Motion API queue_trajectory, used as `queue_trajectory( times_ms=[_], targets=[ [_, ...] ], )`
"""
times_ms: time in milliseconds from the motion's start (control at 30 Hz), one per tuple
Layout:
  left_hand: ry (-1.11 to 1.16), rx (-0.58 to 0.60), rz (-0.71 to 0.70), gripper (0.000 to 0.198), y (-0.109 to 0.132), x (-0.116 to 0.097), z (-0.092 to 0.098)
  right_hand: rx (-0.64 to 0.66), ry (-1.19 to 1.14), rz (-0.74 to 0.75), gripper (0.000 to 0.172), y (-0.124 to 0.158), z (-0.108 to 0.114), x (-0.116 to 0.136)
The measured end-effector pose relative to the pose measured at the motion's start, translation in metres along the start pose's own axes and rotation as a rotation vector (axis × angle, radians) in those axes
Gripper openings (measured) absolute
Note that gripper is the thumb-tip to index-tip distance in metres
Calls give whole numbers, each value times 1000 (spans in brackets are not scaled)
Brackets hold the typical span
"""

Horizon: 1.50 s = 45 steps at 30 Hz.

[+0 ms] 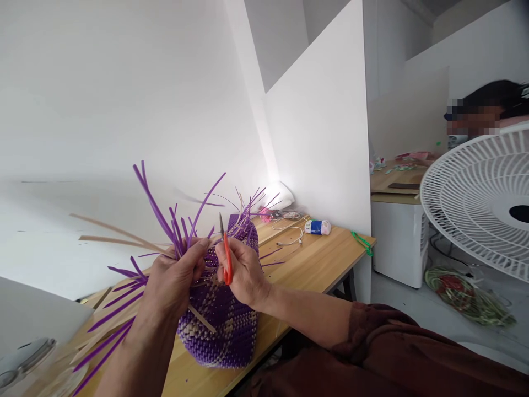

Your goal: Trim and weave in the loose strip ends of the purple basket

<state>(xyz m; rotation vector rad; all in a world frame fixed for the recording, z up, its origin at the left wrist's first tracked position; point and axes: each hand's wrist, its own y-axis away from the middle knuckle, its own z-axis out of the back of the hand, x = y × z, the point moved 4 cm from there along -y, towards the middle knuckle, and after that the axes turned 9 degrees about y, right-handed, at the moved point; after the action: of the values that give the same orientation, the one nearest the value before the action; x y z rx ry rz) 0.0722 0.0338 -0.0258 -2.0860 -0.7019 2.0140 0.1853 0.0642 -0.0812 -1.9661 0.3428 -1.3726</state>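
Note:
A woven basket (225, 336) in purple and beige strips lies tilted at the near edge of the table, below both hands. Long loose strips (155, 204) fan out from its upper edge. My left hand (176, 273) is closed around several purple and beige strips at that edge. In my right hand (243, 270) is a pair of scissors (227, 259) with orange handles, its dark blades pointing up. The blades are close to the strips; whether they touch any, I cannot tell. My left fingertips are partly hidden behind the strips.
On the wooden table (289, 286) lie a blue-and-white pack (317, 227), a white cable (291, 237) and a green braided cord (362, 242). A white fan (475, 187) stands at right. Bundled strips (467, 295) lie on the floor. Another person (491, 105) sits beyond the partition.

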Motion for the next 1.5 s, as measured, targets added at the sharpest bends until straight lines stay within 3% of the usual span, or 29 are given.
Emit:
queue_trajectory(
  times_ms=[67, 133, 300, 400, 500, 700, 1033, 1500],
  targets=[
    [23, -22, 0, 29, -2, 2, 5, 23, -5, 13, 39, -4, 11, 1],
    [43, -13, 28, 33, -5, 4, 9, 132, 18, -11, 40, -11, 26, 7],
    [-2, -8, 96, 38, -7, 5, 15, 671, 208, -134, 41, -21, 70, 41],
    [-13, -22, 116, 41, -5, 6, 16, 817, 527, -154, 37, -23, 89, 60],
    [-48, 19, 151, 43, -3, 8, 15, 866, 759, -105, 42, -24, 91, 71],
    [-95, 112, 134, 40, -4, 4, 13, 907, 899, -8, 43, -30, 79, 81],
    [-170, 130, 163, 41, -2, 5, 15, 950, 933, -68, 47, -32, 80, 81],
    [-205, 126, 139, 33, -4, 6, 19, 941, 967, 2, 47, -33, 81, 83]
  ],
)
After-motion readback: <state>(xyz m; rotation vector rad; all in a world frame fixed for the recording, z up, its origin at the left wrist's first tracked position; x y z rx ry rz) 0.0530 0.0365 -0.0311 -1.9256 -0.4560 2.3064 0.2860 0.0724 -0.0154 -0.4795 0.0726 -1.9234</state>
